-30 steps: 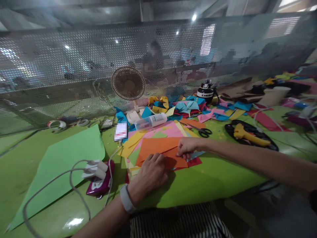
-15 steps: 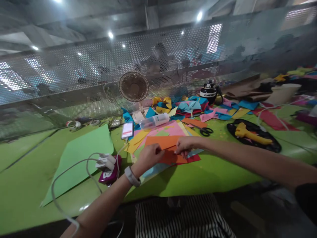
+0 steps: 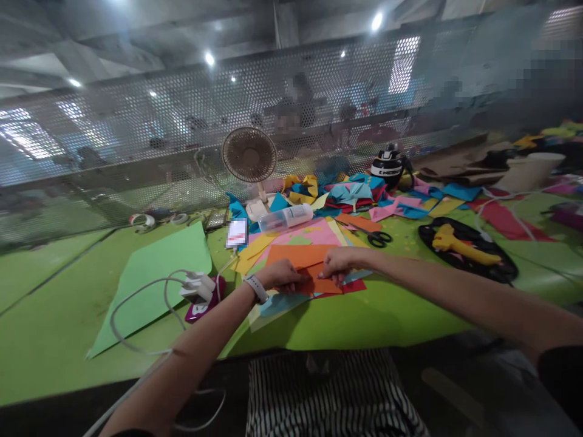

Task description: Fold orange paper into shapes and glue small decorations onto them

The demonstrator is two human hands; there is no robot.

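Observation:
Orange paper (image 3: 295,252) lies on a stack of coloured sheets, with a folded or overlapping flap towards me. My left hand (image 3: 282,276) rests on its left part, fingers curled and pressed together at the paper. At the right side, my right hand (image 3: 339,264) is closed, thumb and fingers pinching the orange paper near its edge. A small gap separates the two hands. Red paper (image 3: 357,286) and light blue paper (image 3: 285,303) stick out from beneath. The fingertips of both hands are partly hidden.
Black scissors (image 3: 379,238) and a clear bottle (image 3: 286,218) lie beyond the hands. A fan (image 3: 249,155) stands behind. To the left are a green sheet (image 3: 152,273) and a power strip (image 3: 200,306) with cables. A black tray (image 3: 503,267) holds a yellow tool (image 3: 464,246).
My left hand has moved up and right onto the orange paper, its fingers now closer to my right hand. The right hand stays nearly in place. The view has shifted slightly.

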